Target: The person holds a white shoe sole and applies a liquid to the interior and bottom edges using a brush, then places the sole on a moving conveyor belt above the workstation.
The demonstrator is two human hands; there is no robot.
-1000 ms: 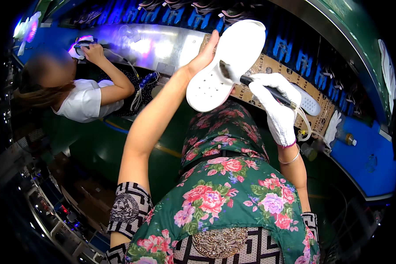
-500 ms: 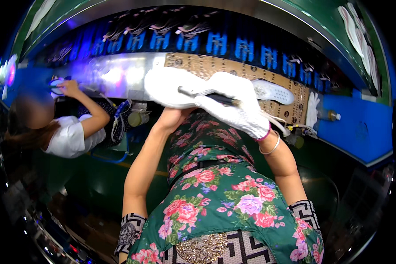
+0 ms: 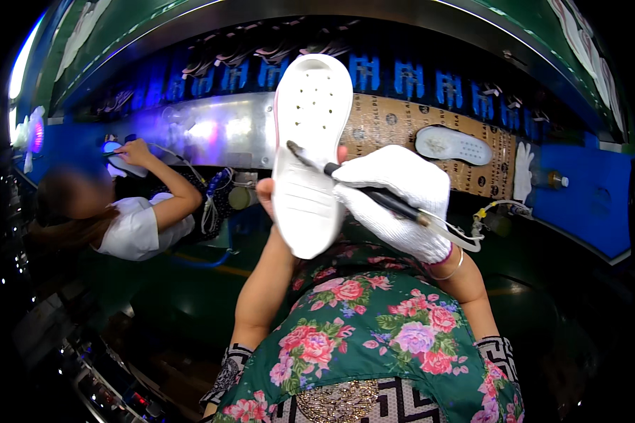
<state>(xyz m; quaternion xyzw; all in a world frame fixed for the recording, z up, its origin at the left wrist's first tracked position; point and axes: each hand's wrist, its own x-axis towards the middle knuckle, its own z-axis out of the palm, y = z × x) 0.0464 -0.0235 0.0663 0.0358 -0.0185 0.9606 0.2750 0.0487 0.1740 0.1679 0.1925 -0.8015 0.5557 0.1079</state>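
A white shoe sole (image 3: 305, 204) with small holes in its front part stands lengthwise before me, inner side up. My bare left hand (image 3: 267, 196) grips it from beneath; a thumb shows at its left edge and a fingertip at the right. In a white knit glove, my right hand (image 3: 402, 187) is closed around a black-handled brush (image 3: 395, 204) with a clear hose at its rear. The dark brush tip lies over the middle of the sole, seemingly touching it. A second, pale sole (image 3: 453, 145) rests on printed cardboard (image 3: 381, 130) to the right.
Bright metal plate (image 3: 250, 123) continues the bench leftward, where a co-worker (image 3: 144, 218) handles another sole. Blue racks (image 3: 409, 81) line the back. At right, a white glove (image 3: 523, 173) and a small bottle (image 3: 554, 180) lie by a blue surface (image 3: 593, 211).
The sole has turned from slanting sideways to lengthwise, its holed front pointing away from me. My right hand has shifted slightly right and down, and the brush now shows clearly.
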